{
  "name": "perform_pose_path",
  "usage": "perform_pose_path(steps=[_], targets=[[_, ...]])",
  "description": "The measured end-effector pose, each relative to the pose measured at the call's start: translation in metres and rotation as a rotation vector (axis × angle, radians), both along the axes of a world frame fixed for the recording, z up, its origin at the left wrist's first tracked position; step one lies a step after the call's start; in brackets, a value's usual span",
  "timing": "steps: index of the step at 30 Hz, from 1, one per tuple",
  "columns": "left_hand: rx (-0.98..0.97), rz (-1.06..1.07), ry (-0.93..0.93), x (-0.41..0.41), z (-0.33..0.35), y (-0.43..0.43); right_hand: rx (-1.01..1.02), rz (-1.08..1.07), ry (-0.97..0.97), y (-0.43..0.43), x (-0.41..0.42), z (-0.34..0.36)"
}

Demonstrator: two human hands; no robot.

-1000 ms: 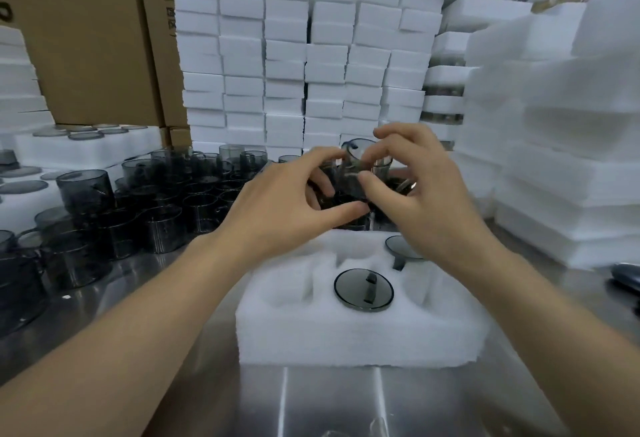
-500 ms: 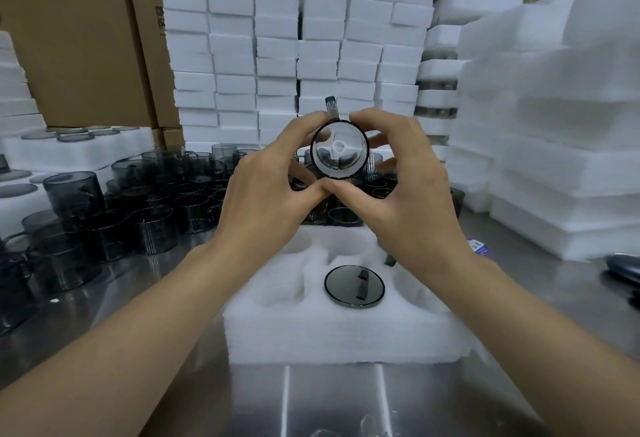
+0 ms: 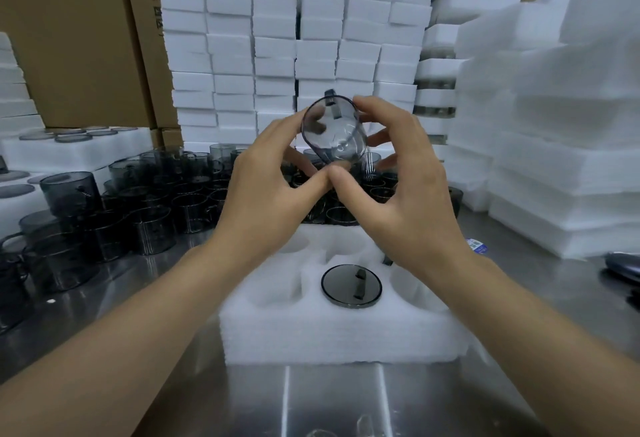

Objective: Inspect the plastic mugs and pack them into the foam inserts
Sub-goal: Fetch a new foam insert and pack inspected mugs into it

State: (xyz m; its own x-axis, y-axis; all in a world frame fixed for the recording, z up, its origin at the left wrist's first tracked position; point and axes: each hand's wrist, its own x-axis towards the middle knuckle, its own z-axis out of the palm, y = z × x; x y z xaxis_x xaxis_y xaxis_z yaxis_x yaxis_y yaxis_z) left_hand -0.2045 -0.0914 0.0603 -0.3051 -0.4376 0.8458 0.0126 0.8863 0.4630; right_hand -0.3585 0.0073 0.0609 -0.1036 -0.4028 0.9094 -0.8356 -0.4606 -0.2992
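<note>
Up at the centre of the view, the smoky clear plastic mug is off the steel table and in the air, straight above the far edge of the foam insert. It's tipped over: its long axis slants from about 11 o'clock down to 5 o'clock, and the handle sticks out on top at 12 o'clock. One round end faces the camera, though the see-through wall makes it hard to call whether that's the mouth or the base. The left hand wraps in from 9 o'clock, fingers curled round the mug's left wall. The right hand cups it from 3 o'clock, forefinger hooked over the upper right rim, the other fingers spread behind the wall. Both thumbs meet tip to tip just under the mug at 6 o'clock, so it's cradled between two half-closed hands. Below, at 6 o'clock, the insert lies flat with one packed mug seated in its near middle pocket, round dark face up; the pockets to its left show bare white. Loose mugs crowd the table at 9 o'clock, and foam blocks are stacked high at 12 o'clock.
</note>
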Motion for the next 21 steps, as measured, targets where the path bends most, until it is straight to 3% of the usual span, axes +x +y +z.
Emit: perform_pose_path(steps=[5, 9, 13, 21], targets=[[0.768, -0.402, 0.134, 0.000, 0.024, 0.016, 0.007, -0.002, 0.060, 0.004, 0.001, 0.001], [1.147, -0.758, 0.212, 0.002, 0.026, 0.026, -0.051, -0.017, 0.115, 0.005, 0.004, 0.003], [1.246, -0.823, 0.224, -0.001, 0.023, 0.027, -0.073, -0.011, 0.130, 0.006, 0.003, 0.004], [1.164, -0.660, 0.145, -0.002, 0.020, 0.024, -0.076, -0.036, 0.091, 0.001, 0.000, 0.000]])
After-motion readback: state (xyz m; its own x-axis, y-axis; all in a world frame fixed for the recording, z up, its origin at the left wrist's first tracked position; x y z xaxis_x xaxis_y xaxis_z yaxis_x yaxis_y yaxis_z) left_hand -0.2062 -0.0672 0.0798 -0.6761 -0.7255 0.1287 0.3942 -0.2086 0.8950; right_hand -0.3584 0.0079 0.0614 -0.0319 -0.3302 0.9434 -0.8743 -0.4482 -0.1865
